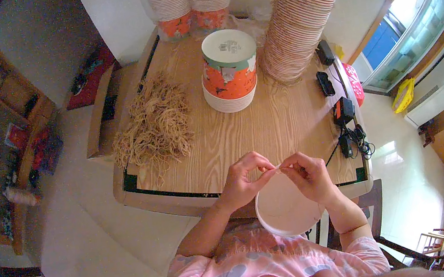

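A white paper bucket [284,208] is held against my lap at the table's front edge, its open mouth turned up toward me. My left hand [247,180] and my right hand [310,176] meet at the bucket's far rim, thumbs and fingers pinched together. What lies between the fingertips is too small to make out. Farther off on the table, a short stack of orange and green paper buckets [230,75] stands upside down. To its left lies a loose heap of tan twine [156,125].
Tall nested bucket stacks stand at the back right [302,21] and back left [173,2] in clear plastic. Black adapters [343,110] and coiled cables [360,143] lie along the right edge of the wood-grain table [223,144]. A cardboard box [102,120] is beside the table's left.
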A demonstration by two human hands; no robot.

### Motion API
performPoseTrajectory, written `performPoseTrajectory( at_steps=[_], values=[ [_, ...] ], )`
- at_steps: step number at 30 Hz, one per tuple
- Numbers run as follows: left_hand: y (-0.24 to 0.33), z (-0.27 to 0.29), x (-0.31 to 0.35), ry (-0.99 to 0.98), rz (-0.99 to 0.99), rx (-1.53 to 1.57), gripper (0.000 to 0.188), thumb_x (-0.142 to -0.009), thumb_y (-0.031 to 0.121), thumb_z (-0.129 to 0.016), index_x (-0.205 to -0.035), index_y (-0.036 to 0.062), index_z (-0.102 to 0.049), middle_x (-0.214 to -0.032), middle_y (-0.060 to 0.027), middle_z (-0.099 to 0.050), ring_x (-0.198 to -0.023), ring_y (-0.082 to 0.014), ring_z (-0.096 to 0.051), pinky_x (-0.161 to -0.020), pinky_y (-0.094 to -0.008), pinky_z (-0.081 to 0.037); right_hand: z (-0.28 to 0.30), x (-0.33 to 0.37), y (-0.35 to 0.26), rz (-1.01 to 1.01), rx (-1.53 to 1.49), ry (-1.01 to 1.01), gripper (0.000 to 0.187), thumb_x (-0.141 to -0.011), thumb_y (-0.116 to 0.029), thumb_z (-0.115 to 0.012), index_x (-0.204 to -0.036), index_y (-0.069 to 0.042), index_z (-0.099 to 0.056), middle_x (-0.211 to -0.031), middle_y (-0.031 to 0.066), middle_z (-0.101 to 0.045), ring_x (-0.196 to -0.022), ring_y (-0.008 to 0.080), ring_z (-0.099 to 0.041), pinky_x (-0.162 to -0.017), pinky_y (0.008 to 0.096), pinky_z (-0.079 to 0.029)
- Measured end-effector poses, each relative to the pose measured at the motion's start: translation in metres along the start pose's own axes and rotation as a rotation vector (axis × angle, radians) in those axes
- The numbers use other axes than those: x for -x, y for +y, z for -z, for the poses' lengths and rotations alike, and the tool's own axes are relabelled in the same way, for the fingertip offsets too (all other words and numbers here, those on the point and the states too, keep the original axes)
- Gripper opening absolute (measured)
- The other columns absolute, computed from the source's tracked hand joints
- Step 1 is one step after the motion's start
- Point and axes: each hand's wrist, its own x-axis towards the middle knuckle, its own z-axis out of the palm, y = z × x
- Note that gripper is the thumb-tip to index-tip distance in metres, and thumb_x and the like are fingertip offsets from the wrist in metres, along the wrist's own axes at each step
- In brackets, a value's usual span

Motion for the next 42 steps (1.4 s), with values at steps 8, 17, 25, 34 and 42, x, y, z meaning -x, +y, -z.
performPoseTrajectory(
  at_steps=[8, 17, 25, 34, 42],
  values=[
    [-0.014, 0.005, 0.005, 0.004, 0.082, 0.068, 0.009, -0.077, 0.004, -0.066, -0.083, 0.0033, -0.060, -0.081, -0.0054, -0.059, -0.076, -0.0135, -0.057, -0.071, -0.0264, -0.046, 0.003, 0.000, 0.001, -0.004, -0.028, 0.041, 0.003, -0.083, 0.002, -0.058, -0.085, -0.001, -0.057, -0.058, -0.0036, -0.046, -0.051, 0.0010, -0.037, -0.044, 0.0183, -0.029],
    [-0.036, 0.010, 0.014, -0.083, 0.336, 0.341, 0.005, -0.081, 0.006, -0.064, -0.083, 0.0024, -0.061, -0.081, -0.0007, -0.060, -0.081, -0.0090, -0.055, -0.078, -0.0247, -0.043, 0.002, 0.000, 0.004, -0.024, -0.053, 0.049, 0.003, -0.083, 0.001, -0.058, -0.084, -0.001, -0.057, -0.059, -0.0034, -0.048, -0.053, 0.0009, -0.038, -0.046, 0.0175, -0.030],
    [-0.030, 0.005, 0.008, -0.110, 0.421, 0.430, 0.007, -0.082, 0.009, -0.063, -0.085, 0.0022, -0.061, -0.083, -0.0004, -0.059, -0.082, -0.0084, -0.054, -0.078, -0.0243, -0.043, 0.007, -0.009, 0.014, 0.084, -0.259, -0.062, 0.007, -0.088, 0.002, -0.050, -0.094, 0.000, -0.051, -0.091, 0.0080, -0.058, -0.082, 0.0157, -0.056, -0.078, 0.0278, -0.044],
    [-0.034, 0.000, 0.010, -0.225, 0.267, 0.485, 0.008, -0.084, 0.010, -0.060, -0.087, 0.0025, -0.061, -0.095, -0.0031, -0.057, -0.089, -0.0094, -0.052, -0.078, -0.0245, -0.042, 0.013, -0.012, 0.014, -0.064, -0.476, -0.173, 0.007, -0.093, -0.008, -0.046, -0.091, -0.002, -0.047, -0.086, 0.0108, -0.060, -0.081, 0.0176, -0.061, -0.073, 0.0289, -0.045],
    [-0.035, 0.004, 0.012, -0.279, 0.404, 0.627, 0.011, -0.085, 0.013, -0.060, -0.087, 0.0023, -0.060, -0.095, -0.0026, -0.056, -0.084, -0.0088, -0.051, -0.076, -0.0250, -0.041, 0.012, -0.015, 0.013, -0.200, -0.646, -0.143, 0.006, -0.092, -0.007, -0.046, -0.087, -0.004, -0.046, -0.076, 0.0078, -0.057, -0.070, 0.0128, -0.057, -0.059, 0.0230, -0.043]
  ],
)
